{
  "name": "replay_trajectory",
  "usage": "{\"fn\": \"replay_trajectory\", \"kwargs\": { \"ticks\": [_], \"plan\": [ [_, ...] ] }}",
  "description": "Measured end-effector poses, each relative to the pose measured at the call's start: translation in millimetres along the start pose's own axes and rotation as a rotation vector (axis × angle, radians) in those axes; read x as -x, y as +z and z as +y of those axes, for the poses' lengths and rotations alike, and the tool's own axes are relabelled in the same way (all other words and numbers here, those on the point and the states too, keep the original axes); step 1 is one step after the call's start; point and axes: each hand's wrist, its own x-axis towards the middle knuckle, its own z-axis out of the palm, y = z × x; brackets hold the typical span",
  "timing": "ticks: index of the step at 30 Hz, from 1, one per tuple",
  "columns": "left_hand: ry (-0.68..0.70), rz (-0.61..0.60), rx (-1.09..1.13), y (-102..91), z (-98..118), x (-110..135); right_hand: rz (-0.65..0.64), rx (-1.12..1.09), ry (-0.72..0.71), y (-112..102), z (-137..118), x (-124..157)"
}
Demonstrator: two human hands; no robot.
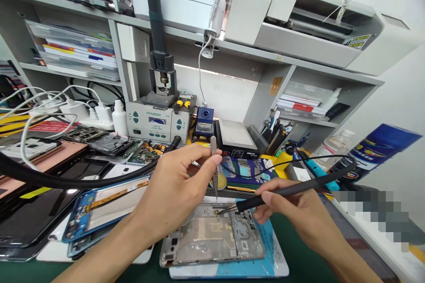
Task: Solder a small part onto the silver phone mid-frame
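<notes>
My left hand (186, 177) pinches a pair of metal tweezers (214, 148), their tips pointing down at the upper edge of a phone frame (215, 239). In my right hand (285, 203) is a soldering iron (275, 196) with a black handle. Its metal tip reaches left to a small gold-coloured part (216, 212) near the top of the frame, close to the tweezer tips. Whether the tips touch that part I cannot tell. The frame lies flat, bare of its cover, on a blue and white board (272, 247).
Phone parts and a blue phone housing (86, 212) are piled on the left. Behind stands a rework station (156, 121) beside a heating plate (237, 135). A blue spray can (381, 150) and a clear bottle (335, 148) stand right. The iron's cable (299, 159) loops across.
</notes>
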Motion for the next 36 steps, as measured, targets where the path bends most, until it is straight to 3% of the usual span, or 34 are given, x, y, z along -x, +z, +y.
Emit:
{"fn": "replay_trajectory", "kwargs": {
  "ticks": [19, 26, 36],
  "plan": [
    [-0.002, 0.010, 0.001, 0.3, 0, -1, -0.015, 0.022, -0.031, -1, 1, 1],
    [-0.104, 0.056, 0.073, -6.2, -2, -7, 0.049, -0.304, 0.002, -4, -1, -8],
    [-0.239, 0.195, 0.178, -25.6, -11, -24, 0.059, -0.416, 0.106, -4, 8, -23]
  ]
}}
